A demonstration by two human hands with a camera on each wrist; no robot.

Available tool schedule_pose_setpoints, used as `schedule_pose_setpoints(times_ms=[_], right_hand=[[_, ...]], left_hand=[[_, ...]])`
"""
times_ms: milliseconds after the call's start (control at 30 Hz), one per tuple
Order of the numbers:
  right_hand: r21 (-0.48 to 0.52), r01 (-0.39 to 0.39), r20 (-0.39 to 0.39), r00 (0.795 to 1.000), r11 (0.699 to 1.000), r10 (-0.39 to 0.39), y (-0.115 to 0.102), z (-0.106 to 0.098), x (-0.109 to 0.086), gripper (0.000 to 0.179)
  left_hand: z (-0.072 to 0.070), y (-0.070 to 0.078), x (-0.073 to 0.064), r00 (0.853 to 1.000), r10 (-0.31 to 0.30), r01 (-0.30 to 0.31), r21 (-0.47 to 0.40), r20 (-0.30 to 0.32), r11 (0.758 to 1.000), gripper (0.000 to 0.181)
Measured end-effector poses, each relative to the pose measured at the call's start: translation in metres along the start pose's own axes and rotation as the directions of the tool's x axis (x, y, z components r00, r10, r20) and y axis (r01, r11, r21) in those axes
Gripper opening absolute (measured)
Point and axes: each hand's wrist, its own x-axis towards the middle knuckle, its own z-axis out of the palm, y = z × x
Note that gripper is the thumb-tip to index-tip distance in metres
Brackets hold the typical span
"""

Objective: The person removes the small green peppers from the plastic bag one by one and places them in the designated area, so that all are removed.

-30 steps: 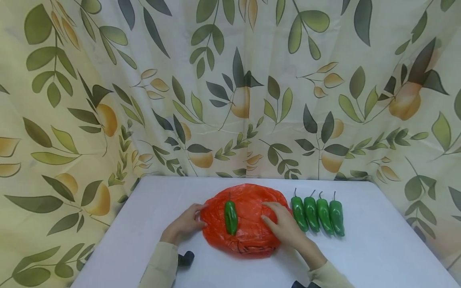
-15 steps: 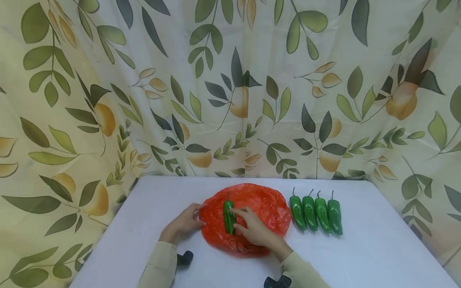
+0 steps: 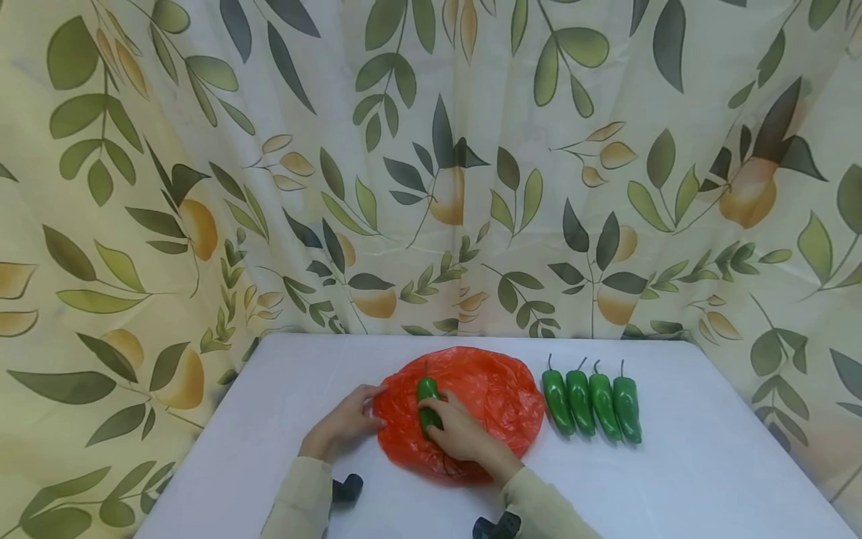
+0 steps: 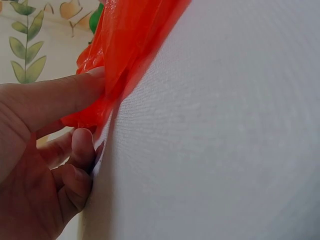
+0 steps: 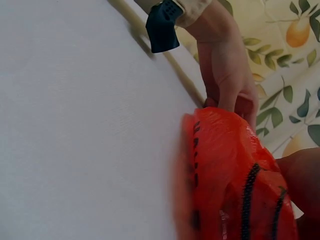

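A crumpled red plastic bag (image 3: 501,389) lies flat on the white table. My left hand (image 3: 345,421) pinches its left edge; in the left wrist view the thumb (image 4: 65,97) presses on the red plastic and the other fingers curl at its underside. On top of the bag rests a green chili pepper (image 3: 427,388), stem pointing away from me. My right hand (image 3: 461,434) reaches across the bag and grips this pepper, thumb and fingers round its lower half. In the right wrist view only part of the right hand (image 5: 302,172) shows, and the bag hides the pepper.
Several more green chili peppers (image 3: 604,404) stand in a neat row right of the bag, stems to the back. Behind the white table (image 3: 700,464) hangs a leaf-patterned curtain (image 3: 431,262). A dark wrist-camera mount (image 3: 347,488) sits beside the left sleeve.
My right hand has left the bag's right side, moved left across it, and taken hold of the pepper on top. My left hand has stayed at the bag's left edge.
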Motion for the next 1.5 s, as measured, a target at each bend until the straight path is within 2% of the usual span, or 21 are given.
schedule_pose_setpoints(times_ms=[267, 533, 833, 1033, 1267, 1333, 1500], right_hand=[[0.130, 0.031, -0.103, 0.995, 0.991, -0.018, 0.006, 0.003, 0.003, 0.033], [0.197, 0.056, -0.200, 0.980, 0.979, -0.016, 0.010, -0.001, 0.005, 0.040], [0.283, -0.002, -0.183, 0.981, 0.959, 0.056, 0.017, -0.015, 0.000, 0.065], [0.336, -0.039, -0.149, 0.984, 0.941, 0.094, 0.017, -0.026, -0.008, 0.065], [0.396, -0.076, -0.096, 0.988, 0.915, 0.124, 0.015, -0.036, -0.018, 0.060], [0.389, -0.068, -0.110, 0.987, 0.919, 0.119, 0.015, -0.038, -0.020, 0.058], [0.294, -0.031, -0.165, 0.983, 0.955, 0.082, 0.018, -0.040, -0.024, 0.054]], left_hand=[[-0.003, 0.005, -0.002, 0.999, 0.031, -0.031, 0.016, -0.023, 0.999, 0.065], [-0.002, 0.003, -0.004, 0.999, 0.018, -0.018, 0.009, -0.030, 1.000, 0.061], [0.000, -0.001, 0.000, 0.999, 0.028, -0.028, -0.022, -0.016, 0.999, 0.061], [0.003, 0.003, 0.000, 1.000, 0.005, -0.005, -0.052, -0.007, 0.999, 0.060], [0.004, 0.006, -0.003, 0.999, -0.035, 0.034, -0.028, -0.023, 0.999, 0.061], [0.004, 0.006, -0.004, 0.999, -0.044, 0.043, -0.032, -0.023, 0.999, 0.061], [0.004, 0.005, -0.005, 0.999, -0.042, 0.041, -0.034, -0.028, 0.999, 0.062]])
